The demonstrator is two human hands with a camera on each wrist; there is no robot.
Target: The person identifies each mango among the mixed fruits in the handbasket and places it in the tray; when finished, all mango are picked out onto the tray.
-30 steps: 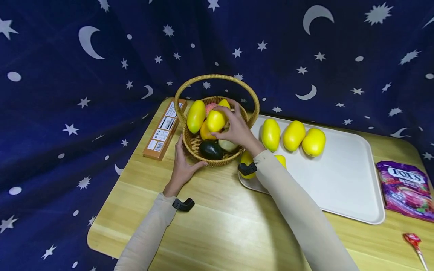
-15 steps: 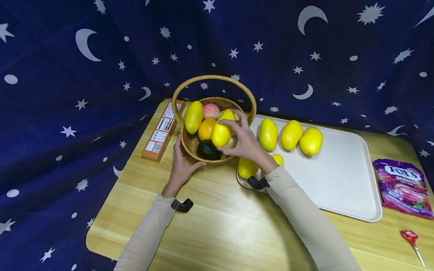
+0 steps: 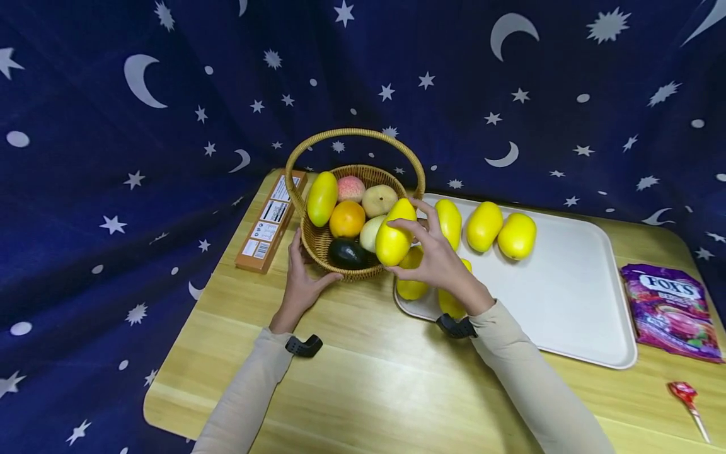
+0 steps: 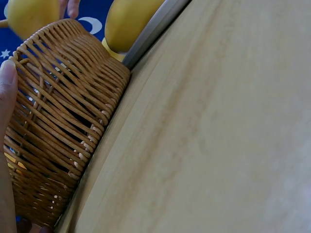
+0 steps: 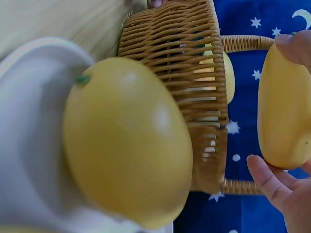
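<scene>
My right hand pinches a yellow mango between thumb and fingers, over the right rim of the wicker basket. In the right wrist view the held mango is at the right edge, apart from the basket wall. My left hand grips the basket's front left side, its thumb along the front; the left wrist view shows that woven wall close up. Inside the basket lie another mango, a pink peach, an orange, a dark avocado and two pale round fruits.
Right of the basket, a white tray carries several yellow mangoes. A long orange-brown box lies left of the basket. At the right are a purple candy bag and a red lollipop. A starry blue curtain hangs behind the table.
My right hand has moved the mango from above the basket's middle rightward and toward me to its right rim, uncovering the pale fruits. The left hand stays on the basket.
</scene>
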